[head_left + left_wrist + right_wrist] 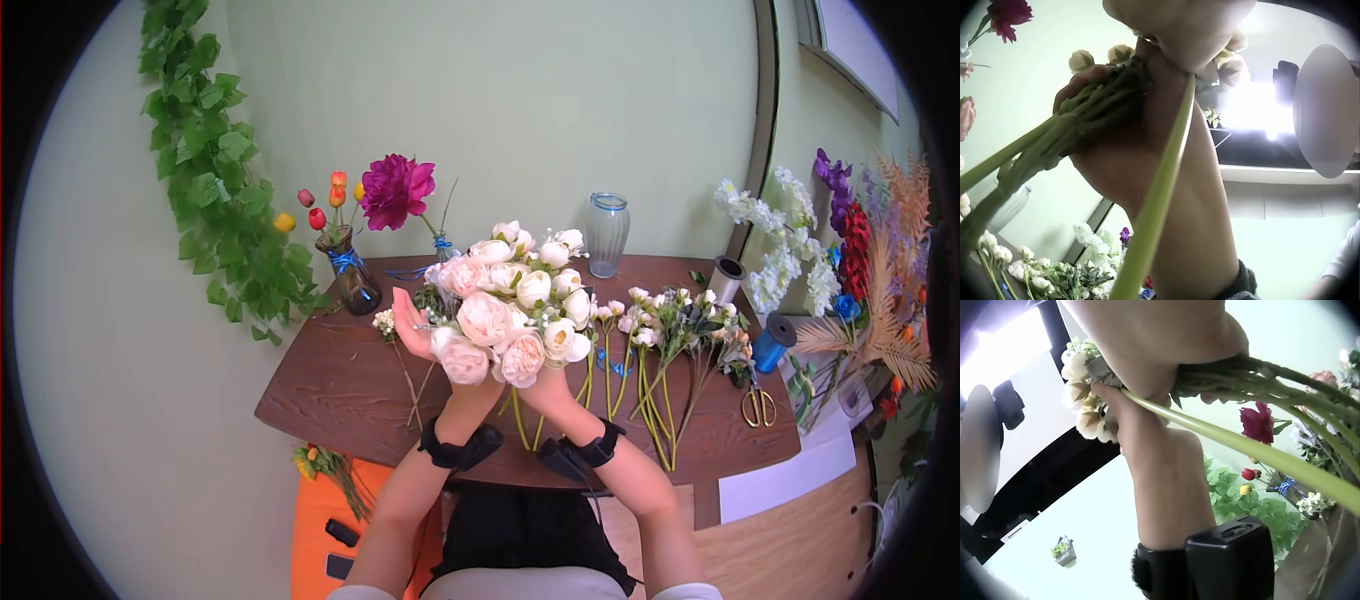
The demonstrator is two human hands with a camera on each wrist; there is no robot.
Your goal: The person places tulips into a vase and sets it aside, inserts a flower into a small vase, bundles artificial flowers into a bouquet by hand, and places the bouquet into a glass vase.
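Both hands are at a bouquet of pale pink and cream artificial flowers [510,300] held up over the table. My right hand [543,390] grips its bundled green stems [1054,134] below the blooms; its fingers curl round them in the left wrist view. On the bouquet's left side, my left hand [412,325] cups the blooms with its fingers straight, partly hidden behind them. One thick light-green stem [1222,434] comes out between the two hands, angled away from the other stems. Blooms hide much of both palms in the head view.
Loose white flower stems [650,370] lie on the brown table [330,370] at right, near gold-handled scissors [758,405] and a blue ribbon spool [773,343]. Behind stand a glass vase [607,235], a dark tulip vase [352,275] and a magenta flower [398,190].
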